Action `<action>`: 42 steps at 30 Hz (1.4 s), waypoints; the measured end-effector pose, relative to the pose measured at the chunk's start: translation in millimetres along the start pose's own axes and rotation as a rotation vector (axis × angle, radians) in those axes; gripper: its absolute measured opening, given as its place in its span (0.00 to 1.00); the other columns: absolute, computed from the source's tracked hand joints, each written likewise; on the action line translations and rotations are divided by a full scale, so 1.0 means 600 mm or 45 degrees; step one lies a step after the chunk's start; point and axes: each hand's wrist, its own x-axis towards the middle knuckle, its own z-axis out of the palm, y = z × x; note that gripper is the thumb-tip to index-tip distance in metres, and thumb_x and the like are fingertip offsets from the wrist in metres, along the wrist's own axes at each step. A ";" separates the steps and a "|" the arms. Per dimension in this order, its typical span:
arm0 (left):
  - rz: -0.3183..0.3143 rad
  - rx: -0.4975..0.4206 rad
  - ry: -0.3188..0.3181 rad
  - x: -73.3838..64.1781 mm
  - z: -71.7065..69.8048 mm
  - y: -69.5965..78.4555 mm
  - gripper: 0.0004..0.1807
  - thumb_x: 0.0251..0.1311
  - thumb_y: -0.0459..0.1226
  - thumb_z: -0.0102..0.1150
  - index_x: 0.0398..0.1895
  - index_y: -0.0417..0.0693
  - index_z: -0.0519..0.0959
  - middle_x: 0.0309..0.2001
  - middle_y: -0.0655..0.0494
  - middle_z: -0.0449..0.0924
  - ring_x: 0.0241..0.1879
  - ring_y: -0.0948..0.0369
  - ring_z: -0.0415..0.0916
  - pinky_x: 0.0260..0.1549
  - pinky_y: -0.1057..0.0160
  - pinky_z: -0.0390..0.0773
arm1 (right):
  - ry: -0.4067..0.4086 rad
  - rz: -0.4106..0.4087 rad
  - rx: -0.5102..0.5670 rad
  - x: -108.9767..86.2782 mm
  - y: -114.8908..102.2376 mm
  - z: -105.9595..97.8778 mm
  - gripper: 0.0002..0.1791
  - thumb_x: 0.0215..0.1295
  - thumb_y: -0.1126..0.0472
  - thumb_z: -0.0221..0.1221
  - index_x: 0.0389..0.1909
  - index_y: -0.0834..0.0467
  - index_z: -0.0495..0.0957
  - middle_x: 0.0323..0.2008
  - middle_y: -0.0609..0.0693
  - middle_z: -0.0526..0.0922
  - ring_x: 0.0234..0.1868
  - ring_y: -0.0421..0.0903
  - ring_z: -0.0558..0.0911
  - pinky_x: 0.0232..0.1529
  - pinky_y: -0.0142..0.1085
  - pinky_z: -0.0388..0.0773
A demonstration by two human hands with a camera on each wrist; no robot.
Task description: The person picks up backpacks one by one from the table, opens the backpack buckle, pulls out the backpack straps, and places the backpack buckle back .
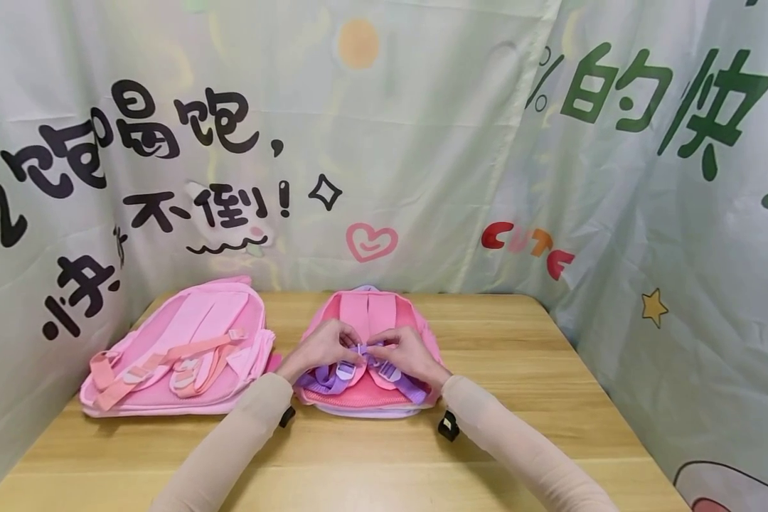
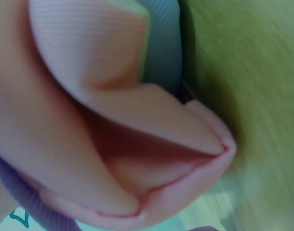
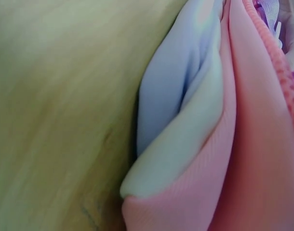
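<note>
A small pink backpack (image 1: 368,313) lies with its strap side up on the table, purple straps (image 1: 416,390) crossing its lower half. Over its middle, my left hand (image 1: 326,345) pinches a purple strap end near a small white piece. My right hand (image 1: 404,352) pinches the purple strap from the other side, fingertips close to the left ones. Pink folds of the backpack's side (image 2: 137,187) fill much of the left wrist view. In the right wrist view, the pink side panel (image 3: 262,120) borders a pale blue part (image 3: 161,96).
To the left lies a larger light pink backpack (image 1: 192,313) with orange straps (image 1: 198,348), close to my left forearm. Both bags rest on a wooden table (image 1: 505,370). Printed cloth curtains (image 1: 422,156) hang behind the table and along its sides.
</note>
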 end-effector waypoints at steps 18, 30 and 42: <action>0.001 -0.016 -0.005 0.000 0.004 0.001 0.11 0.43 0.37 0.78 0.31 0.49 0.86 0.26 0.59 0.85 0.27 0.64 0.79 0.29 0.65 0.80 | -0.058 0.017 -0.095 0.000 -0.006 0.000 0.09 0.60 0.56 0.68 0.42 0.49 0.88 0.40 0.41 0.88 0.45 0.38 0.83 0.49 0.34 0.78; -0.035 -0.015 0.005 -0.005 -0.002 0.003 0.10 0.44 0.37 0.77 0.31 0.49 0.85 0.28 0.59 0.85 0.25 0.64 0.78 0.22 0.65 0.79 | -0.028 0.074 -0.044 -0.001 -0.004 -0.003 0.10 0.58 0.56 0.69 0.41 0.50 0.88 0.39 0.43 0.89 0.42 0.38 0.81 0.41 0.28 0.76; -0.048 0.003 0.023 -0.004 -0.002 0.000 0.12 0.43 0.37 0.78 0.32 0.48 0.85 0.30 0.59 0.85 0.32 0.64 0.80 0.37 0.63 0.80 | 0.033 0.126 0.007 -0.007 0.003 -0.014 0.10 0.59 0.56 0.69 0.41 0.53 0.88 0.39 0.45 0.88 0.40 0.38 0.79 0.40 0.28 0.75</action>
